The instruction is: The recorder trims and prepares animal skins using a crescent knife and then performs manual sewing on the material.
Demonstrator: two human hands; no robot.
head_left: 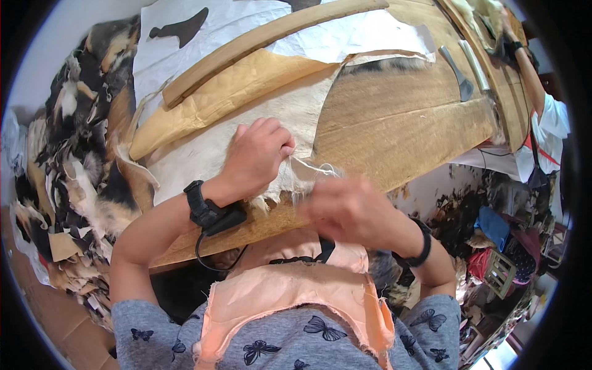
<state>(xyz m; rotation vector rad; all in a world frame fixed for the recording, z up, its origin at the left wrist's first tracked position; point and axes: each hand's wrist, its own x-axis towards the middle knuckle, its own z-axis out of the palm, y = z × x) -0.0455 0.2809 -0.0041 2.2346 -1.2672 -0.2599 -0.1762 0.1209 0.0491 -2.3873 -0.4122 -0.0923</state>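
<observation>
A pale, whitish animal hide [271,129] lies spread on a wooden workbench [394,129]. My left hand [256,154] rests on the hide with its fingers curled, pressing it down near the bench's front edge. My right hand [345,206] is blurred at the hide's ragged near edge, fingers closed around a thin fringe of the hide; whether it holds a tool I cannot tell. Both wrists wear black bands. A peach apron covers my chest.
A tan paper pattern [209,105] and a curved wooden strip [259,40] lie behind the hide. Two metal blades [459,74] rest at the bench's right. Fur scraps [74,160] are heaped at left. Another person's arm [530,74] works at the far right.
</observation>
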